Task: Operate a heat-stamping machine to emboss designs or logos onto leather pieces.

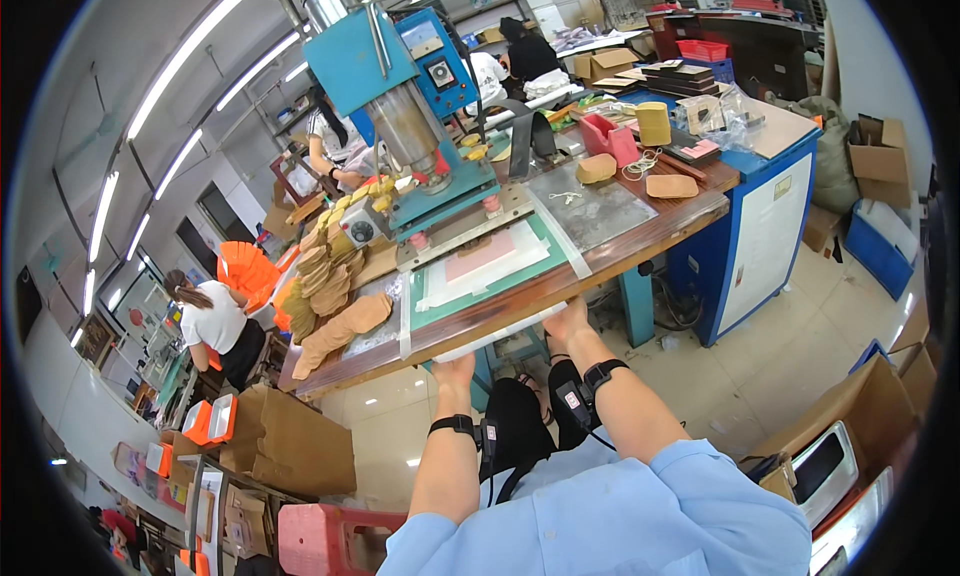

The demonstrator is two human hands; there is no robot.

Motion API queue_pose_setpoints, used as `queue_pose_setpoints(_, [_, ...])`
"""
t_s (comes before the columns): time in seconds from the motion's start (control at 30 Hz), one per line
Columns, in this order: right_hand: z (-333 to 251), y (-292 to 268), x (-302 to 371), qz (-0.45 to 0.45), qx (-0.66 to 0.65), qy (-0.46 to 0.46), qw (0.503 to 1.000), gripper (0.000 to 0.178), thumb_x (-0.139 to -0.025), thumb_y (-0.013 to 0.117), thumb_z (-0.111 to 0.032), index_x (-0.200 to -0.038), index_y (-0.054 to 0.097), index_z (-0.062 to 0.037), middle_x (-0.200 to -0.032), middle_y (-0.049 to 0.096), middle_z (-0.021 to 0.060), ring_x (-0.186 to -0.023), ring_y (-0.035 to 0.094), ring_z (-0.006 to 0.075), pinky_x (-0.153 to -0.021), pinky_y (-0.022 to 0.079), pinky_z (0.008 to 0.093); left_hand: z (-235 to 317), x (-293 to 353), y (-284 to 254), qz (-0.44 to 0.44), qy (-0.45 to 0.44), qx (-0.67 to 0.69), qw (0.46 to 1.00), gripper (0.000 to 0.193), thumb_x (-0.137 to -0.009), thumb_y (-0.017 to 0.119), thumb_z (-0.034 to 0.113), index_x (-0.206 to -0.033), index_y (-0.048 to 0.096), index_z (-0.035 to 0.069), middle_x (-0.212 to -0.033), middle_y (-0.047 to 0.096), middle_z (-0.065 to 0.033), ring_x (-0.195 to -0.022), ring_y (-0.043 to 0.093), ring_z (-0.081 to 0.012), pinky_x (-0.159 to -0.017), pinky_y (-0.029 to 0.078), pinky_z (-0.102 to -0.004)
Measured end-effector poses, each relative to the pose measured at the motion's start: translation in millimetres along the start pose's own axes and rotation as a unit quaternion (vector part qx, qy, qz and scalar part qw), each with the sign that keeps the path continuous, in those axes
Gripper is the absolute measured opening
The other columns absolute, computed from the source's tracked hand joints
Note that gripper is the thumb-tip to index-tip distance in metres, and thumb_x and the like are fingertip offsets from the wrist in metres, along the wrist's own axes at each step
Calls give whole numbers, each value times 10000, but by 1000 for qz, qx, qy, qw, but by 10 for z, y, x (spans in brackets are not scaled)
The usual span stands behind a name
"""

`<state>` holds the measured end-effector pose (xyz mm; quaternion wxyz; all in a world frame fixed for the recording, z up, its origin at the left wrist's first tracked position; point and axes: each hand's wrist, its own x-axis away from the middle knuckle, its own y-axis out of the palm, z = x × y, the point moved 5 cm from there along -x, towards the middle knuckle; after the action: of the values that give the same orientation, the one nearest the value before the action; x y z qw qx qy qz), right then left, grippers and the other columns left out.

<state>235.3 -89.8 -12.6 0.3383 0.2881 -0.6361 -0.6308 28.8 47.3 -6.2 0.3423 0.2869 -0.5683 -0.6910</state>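
At the front edge of the wooden table [470, 326], my left hand [455, 370] and my right hand [568, 322] are closed on the two ends of a flat white piece [505, 333]. It runs just below the tabletop; its far part and most of my fingertips are hidden. Beyond my hands, a green mat [425, 318] is taped to the table. White sheets [530, 245] and a pinkish piece [480, 257] lie on it. Over the far side of the mat stands a blue-green press [445, 208] with a raised head.
Brown fabric pieces [345, 321] are piled left of the mat. A metal plate [585, 211], yellow blocks [655, 124] and a pink holder [608, 138] are on the right. A blue cabinet [690, 261] adjoins the table. A red stool [315, 538] stands behind left. Other people sit farther off.
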Motion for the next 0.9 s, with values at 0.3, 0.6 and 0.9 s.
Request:
queue_pose_setpoints(0.3, [49,182,190,32,14,6,999,412,-962,291,-298,-1287,415,-77,-1306,460,86,-1177,469,257,-982,396,420,45,22,25,-3,5,1,1000,475,-967,233,325,-1305,425,51,-1371,427,-92,-1274,385,-274,-1065,302,-454])
queue_pose_setpoints(0.6, [10,167,163,13,45,6,999,432,-961,279,-318,-1275,422,-57,-1287,473,93,-1158,480,266,-978,395,411,-18,105,112,13,14,8,1000,479,-974,201,315,-1315,414,55,-1382,415,-85,-1282,374,-268,-1067,300,-456])
queue_pose_setpoints(0.9, [12,117,105,3,54,14,998,426,-958,288,-309,-1267,426,-51,-1280,476,97,-1154,483,269,-975,395,417,-5,76,77,-6,13,5,1000,493,-972,188,323,-1339,387,61,-1417,367,-78,-1305,336,-273,-1085,261,-461])
